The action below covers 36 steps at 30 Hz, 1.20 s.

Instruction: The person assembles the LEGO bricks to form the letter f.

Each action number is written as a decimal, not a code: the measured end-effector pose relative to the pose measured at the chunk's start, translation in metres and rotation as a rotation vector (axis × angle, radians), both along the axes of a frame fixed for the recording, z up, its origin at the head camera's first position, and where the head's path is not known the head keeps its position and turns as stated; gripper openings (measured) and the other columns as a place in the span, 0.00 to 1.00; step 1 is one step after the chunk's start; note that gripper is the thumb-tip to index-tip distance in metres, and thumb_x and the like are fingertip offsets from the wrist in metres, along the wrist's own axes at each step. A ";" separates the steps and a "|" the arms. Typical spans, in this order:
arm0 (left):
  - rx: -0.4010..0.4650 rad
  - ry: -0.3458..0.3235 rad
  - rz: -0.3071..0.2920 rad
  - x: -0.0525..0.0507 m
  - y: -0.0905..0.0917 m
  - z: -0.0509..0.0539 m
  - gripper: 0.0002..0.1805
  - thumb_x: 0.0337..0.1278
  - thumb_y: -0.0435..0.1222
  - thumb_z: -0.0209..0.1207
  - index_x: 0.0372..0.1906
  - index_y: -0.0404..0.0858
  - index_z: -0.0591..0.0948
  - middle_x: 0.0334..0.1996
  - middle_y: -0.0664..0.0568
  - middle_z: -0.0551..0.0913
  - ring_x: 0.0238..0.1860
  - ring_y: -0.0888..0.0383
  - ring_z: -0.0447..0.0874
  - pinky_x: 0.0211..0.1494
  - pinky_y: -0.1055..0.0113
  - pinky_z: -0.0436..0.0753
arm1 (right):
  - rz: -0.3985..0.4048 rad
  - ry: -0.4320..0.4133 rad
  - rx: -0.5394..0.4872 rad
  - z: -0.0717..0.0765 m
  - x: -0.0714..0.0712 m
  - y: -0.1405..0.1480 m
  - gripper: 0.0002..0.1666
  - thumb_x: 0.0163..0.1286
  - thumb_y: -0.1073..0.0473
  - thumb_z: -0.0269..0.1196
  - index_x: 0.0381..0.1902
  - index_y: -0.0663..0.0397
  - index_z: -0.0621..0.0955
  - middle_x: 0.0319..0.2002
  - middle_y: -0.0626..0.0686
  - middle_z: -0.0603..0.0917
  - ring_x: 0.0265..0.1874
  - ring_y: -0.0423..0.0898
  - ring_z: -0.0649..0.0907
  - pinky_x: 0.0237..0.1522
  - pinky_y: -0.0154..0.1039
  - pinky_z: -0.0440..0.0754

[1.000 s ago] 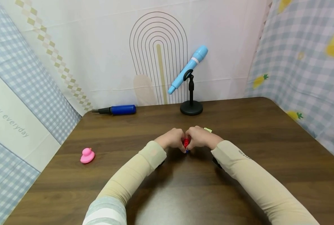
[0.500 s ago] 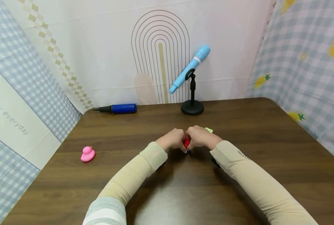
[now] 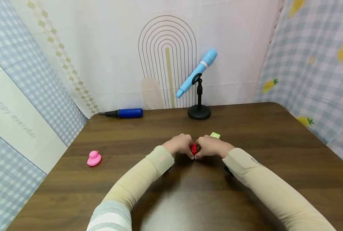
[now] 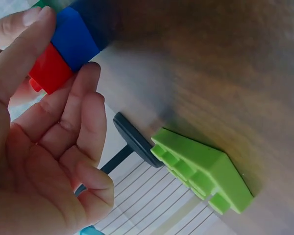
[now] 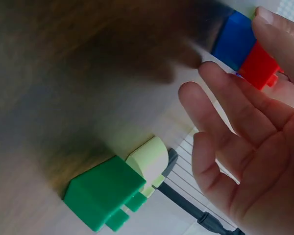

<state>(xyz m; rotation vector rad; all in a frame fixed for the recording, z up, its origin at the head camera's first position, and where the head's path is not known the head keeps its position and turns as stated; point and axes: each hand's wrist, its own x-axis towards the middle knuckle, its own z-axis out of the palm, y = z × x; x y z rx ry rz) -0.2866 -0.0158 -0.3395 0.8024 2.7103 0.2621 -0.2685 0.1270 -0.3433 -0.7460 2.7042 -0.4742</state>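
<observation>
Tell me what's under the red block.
A blue block lies beneath the red block. The left hand and right hand cover parts of the pair, and the blue block's underside, facing the table, is hidden.

A dark brown wood-grain table (image 3: 116, 192) with a rounded far right corner filled the lower view, a pale patch of reflected light (image 3: 174, 208) shining on its near middle. Behind it hung a white cloth (image 3: 110, 64) printed with nested grey arches (image 3: 169, 73), a beige rounded shape (image 3: 152, 93) and a slanting strip of tan diamonds (image 3: 58, 54). Blue-and-white gingham (image 3: 27, 64) covered the left side, crossed by a white band (image 3: 12, 109) reading "happy everyday". On the right, softly folded checked fabric (image 3: 298, 64) carried yellow fruit prints (image 3: 269, 86), perhaps pineapples.
</observation>
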 end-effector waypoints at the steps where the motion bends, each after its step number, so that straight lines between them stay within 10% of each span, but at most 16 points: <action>1: -0.006 -0.002 0.003 0.001 0.000 0.001 0.13 0.28 0.45 0.71 0.15 0.46 0.77 0.16 0.59 0.74 0.21 0.61 0.67 0.24 0.66 0.69 | -0.005 -0.006 0.001 0.001 0.002 0.001 0.14 0.50 0.54 0.66 0.33 0.55 0.80 0.25 0.45 0.79 0.22 0.39 0.75 0.26 0.34 0.73; 15: -0.030 0.033 -0.033 0.008 -0.005 0.013 0.10 0.33 0.46 0.68 0.17 0.48 0.79 0.17 0.62 0.77 0.25 0.63 0.71 0.28 0.66 0.70 | -0.010 0.040 0.055 0.019 0.008 0.007 0.25 0.53 0.52 0.64 0.45 0.62 0.77 0.32 0.49 0.80 0.32 0.43 0.79 0.35 0.39 0.75; 36: -0.063 0.026 0.066 0.018 -0.060 0.015 0.12 0.28 0.47 0.70 0.14 0.48 0.78 0.16 0.61 0.77 0.23 0.61 0.70 0.27 0.66 0.70 | 0.000 0.121 0.010 -0.002 -0.002 -0.026 0.17 0.55 0.54 0.62 0.41 0.57 0.79 0.30 0.46 0.79 0.29 0.40 0.77 0.33 0.39 0.74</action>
